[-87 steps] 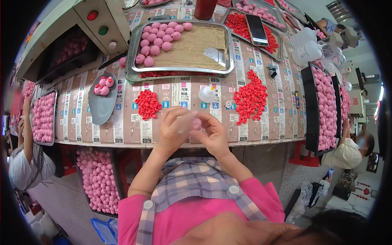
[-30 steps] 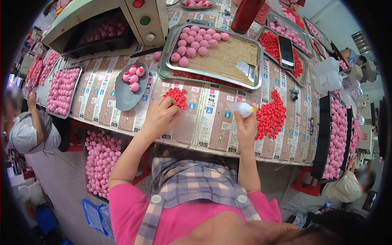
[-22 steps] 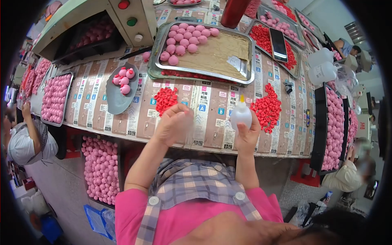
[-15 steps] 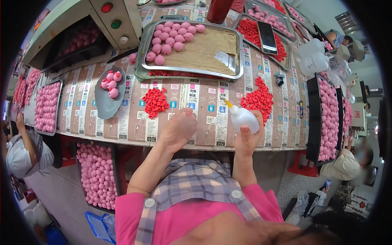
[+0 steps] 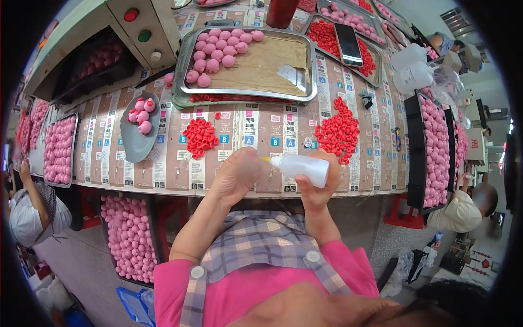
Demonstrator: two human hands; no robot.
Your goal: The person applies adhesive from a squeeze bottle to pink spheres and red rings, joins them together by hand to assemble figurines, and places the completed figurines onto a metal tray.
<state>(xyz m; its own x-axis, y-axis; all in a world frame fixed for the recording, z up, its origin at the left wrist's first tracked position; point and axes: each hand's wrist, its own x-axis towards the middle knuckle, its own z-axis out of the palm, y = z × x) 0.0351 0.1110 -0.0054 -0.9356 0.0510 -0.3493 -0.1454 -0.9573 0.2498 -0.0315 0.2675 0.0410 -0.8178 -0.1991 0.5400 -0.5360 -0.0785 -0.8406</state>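
Note:
My right hand [image 5: 320, 188] is wrapped round a white squeeze bottle [image 5: 301, 168], which lies nearly level. Its yellow nozzle points left, its tip at the fingers of my left hand [image 5: 235, 175]. Those fingers are closed and blurred, and whatever they hold is hidden. Left of them on the table is a pile of small red rings [image 5: 201, 138], and a second pile of red rings [image 5: 338, 131] lies beyond my right hand. A grey dish [image 5: 143, 147] to the left carries several pink balls with red parts [image 5: 143, 115].
A metal tray [image 5: 245, 98] with pink balls [image 5: 222, 46] stands behind my hands. A phone [image 5: 348, 45] rests on a tray of red rings. Crates of pink balls stand at the right [image 5: 436, 152] and below left [image 5: 129, 237]. A machine [image 5: 103, 49] occupies the back left.
My right hand has tipped the bottle from slanted upward to nearly level, bringing its nozzle left to my left hand. My left hand stays closed in about the same place.

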